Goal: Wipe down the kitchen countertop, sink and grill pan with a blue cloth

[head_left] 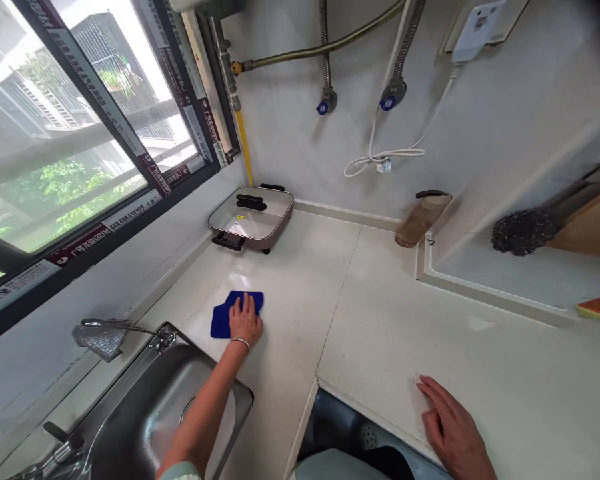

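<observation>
My left hand lies flat on a dark blue cloth, fingers spread and pressing it to the pale countertop. The cloth is spread out just beyond the sink's far corner, and part of it is hidden beneath my palm. A bracelet circles my left wrist. Low on the right, my right hand rests at the counter's near edge with its fingers stretched out and thumb apart, holding nothing.
A lidded electric pan stands in the far corner. The steel sink and its faucet lie to the left, a square cutout in front of me. A brown holder stands against the back wall; a black scrubber is at right.
</observation>
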{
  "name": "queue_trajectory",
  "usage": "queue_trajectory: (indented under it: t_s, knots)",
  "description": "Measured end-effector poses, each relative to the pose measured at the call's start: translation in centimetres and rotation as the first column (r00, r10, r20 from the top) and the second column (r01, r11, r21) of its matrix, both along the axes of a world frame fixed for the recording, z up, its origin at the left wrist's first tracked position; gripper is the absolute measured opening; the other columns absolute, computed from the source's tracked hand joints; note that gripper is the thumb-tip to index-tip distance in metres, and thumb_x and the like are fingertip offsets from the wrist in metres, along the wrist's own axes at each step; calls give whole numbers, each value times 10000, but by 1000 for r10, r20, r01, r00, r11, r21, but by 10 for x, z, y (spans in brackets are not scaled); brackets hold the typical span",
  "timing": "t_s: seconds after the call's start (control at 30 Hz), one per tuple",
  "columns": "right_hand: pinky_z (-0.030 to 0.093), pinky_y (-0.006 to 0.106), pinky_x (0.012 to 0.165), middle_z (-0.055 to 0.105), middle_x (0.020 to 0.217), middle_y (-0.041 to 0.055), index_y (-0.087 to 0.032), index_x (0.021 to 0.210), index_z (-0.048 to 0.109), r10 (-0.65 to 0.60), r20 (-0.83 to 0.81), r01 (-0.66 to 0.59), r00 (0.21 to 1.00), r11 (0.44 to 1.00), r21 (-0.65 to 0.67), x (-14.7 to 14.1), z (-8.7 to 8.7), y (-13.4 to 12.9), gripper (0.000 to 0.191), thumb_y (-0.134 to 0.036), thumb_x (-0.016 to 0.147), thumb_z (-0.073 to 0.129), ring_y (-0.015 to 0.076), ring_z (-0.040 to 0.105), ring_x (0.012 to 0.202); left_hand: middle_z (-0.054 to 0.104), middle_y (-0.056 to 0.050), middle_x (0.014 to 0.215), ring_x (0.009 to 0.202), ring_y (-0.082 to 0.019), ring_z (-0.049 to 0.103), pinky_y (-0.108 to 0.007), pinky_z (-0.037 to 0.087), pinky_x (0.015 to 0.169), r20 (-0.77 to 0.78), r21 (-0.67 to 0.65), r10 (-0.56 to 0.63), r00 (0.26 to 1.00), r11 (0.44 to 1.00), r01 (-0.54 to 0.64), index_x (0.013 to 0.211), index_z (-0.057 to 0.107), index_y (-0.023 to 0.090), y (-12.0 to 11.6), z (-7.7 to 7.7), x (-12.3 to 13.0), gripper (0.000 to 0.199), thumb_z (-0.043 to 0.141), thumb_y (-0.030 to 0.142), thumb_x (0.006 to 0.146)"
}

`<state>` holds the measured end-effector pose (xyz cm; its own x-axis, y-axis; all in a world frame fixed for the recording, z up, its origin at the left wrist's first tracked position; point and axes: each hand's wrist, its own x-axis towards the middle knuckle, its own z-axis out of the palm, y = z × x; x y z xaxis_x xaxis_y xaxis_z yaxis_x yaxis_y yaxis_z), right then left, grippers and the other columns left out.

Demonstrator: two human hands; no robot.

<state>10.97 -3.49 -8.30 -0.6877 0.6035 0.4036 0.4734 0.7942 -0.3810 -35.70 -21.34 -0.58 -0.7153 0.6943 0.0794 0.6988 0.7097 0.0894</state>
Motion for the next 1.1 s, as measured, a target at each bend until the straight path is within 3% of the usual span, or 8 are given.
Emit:
queue_trajectory:
  t_s: [0.17, 0.3, 0.37, 0.43, 0.53, 0.73, 0.9, 1.1]
  knots:
    - [523, 437, 963, 521, 1422, 125, -217, 1432, 410, 73, -34, -71, 997, 996, 62, 4, -14, 9, 522, -234, 910, 427, 272, 578, 1214, 359, -119, 1580, 1483, -361, 243, -578, 299, 1183, -31, 127, -205, 978, 970, 207, 1487, 354, 155, 8, -15, 53, 631, 441, 307, 881]
    - [546, 401, 924, 548, 1391, 120, -222, 1448, 403, 114, -53, -107, 992, 987, 116, 4, -15, 12, 535, -243, 915, 439, 256, 599, 1180, 365, -103, 1581, 1464, -250, 325, -525, 306, 1205, -36, 215, -323, 946, 922, 323, 1488, 344, 236, -16, -14, 41, 542, 333, 351, 958]
    - [548, 401, 922, 545, 1392, 124, -221, 1449, 402, 110, -59, -103, 992, 988, 114, 4, -14, 11, 537, -242, 915, 443, 255, 598, 1177, 408, -118, 1553, 1443, -230, 366, -501, 321, 1204, -5, 286, -241, 971, 930, 232, 1453, 408, 227, -34, -9, 23, 508, 306, 327, 966]
    - [543, 414, 936, 529, 1407, 130, -219, 1449, 397, 95, -64, -89, 993, 992, 88, 3, -13, 9, 537, -237, 914, 441, 258, 592, 1185, 462, -134, 1506, 1419, -250, 400, -494, 359, 1182, 80, 348, -87, 993, 936, 54, 1383, 504, 212, -47, -4, 4, 477, 348, 346, 953]
    - [531, 436, 966, 517, 1419, 134, -220, 1438, 402, 77, -63, -75, 995, 996, 40, 2, -15, 7, 525, -233, 914, 432, 260, 590, 1191, 553, -139, 1404, 1348, -276, 476, -491, 406, 1143, 201, 372, 66, 977, 918, -139, 1310, 575, 219, -52, 1, -16, 460, 435, 414, 918]
    - [519, 459, 991, 525, 1412, 132, -227, 1438, 404, 68, -61, -66, 996, 997, 42, 3, -18, 8, 527, -242, 912, 429, 273, 583, 1212, 689, -146, 1138, 1135, -279, 616, -488, 482, 1044, 292, 388, 143, 946, 886, -254, 1257, 595, 163, -32, 2, -44, 494, 543, 437, 850]
    - [513, 449, 1001, 513, 1434, 118, -229, 1441, 410, 47, -55, -45, 997, 998, 37, 1, -16, 6, 528, -239, 913, 426, 266, 579, 1221, 745, -50, 882, 870, -216, 692, -396, 564, 883, 404, 397, 53, 913, 889, -228, 916, 683, 228, -36, 15, -63, 257, 587, 438, 803]
    - [497, 440, 1020, 508, 1444, 102, -232, 1442, 413, 31, -57, -29, 998, 999, 32, -1, -14, 6, 532, -236, 911, 432, 261, 556, 1253, 758, -18, 960, 909, -180, 704, -323, 564, 867, 450, 497, -157, 879, 862, -101, 995, 612, 252, -51, 42, -50, 325, 525, 525, 842]
